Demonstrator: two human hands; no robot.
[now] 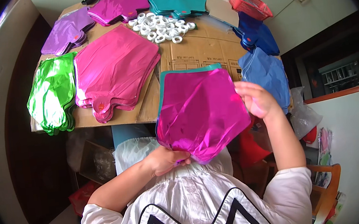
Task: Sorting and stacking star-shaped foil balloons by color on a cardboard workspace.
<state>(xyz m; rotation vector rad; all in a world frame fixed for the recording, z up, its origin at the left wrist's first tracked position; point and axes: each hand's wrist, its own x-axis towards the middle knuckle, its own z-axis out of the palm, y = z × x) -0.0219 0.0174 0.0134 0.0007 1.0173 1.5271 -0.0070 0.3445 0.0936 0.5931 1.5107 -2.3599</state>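
Magenta foil sheet [201, 109] is clamped by the fingers of your left hand [165, 159]; whether fingers of your right hand [258, 99] pinch its right edge, I cannot tell.

Your view's bright, soft light, source out of frame. Hard glare on the green foil sheets [51, 93]; milder streaks on the pink foil sheets [116, 66] and your magenta foil sheet [202, 114]. Shadow under the tabletop [213, 41]. Fisheye bends the dark door [28, 142] on your left; corners black, bluish flare along left rim. Centre's reasonably sharp.
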